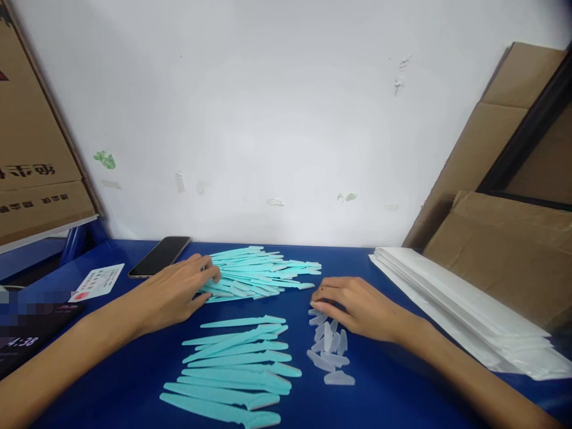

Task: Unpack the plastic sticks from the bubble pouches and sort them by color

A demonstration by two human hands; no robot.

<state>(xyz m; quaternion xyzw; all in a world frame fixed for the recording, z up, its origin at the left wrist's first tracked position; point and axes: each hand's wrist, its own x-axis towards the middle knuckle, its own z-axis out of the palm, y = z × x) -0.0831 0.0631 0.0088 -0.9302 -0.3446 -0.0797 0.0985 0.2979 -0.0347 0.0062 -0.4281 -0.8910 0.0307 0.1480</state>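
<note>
A pile of turquoise eyebrow razors (254,271) lies at the back of the blue table. My left hand (185,286) is at the pile's left end, its fingers curled around some handle ends. Closer to me, several more eyebrow razors (236,358) lie loosely in a column, blades to the right. My right hand (353,304) is right of the pile, above small translucent blade caps (328,342). Its thumb and fingers are pinched together at the topmost caps. Whatever is between those fingertips is hidden.
A dark phone (161,256) and a white card (99,282) lie at the left, near another lit screen (27,339). White sheets or bags (460,316) are stacked at the right. Cardboard (504,256) stands behind them, and a carton (40,149) rises at the left.
</note>
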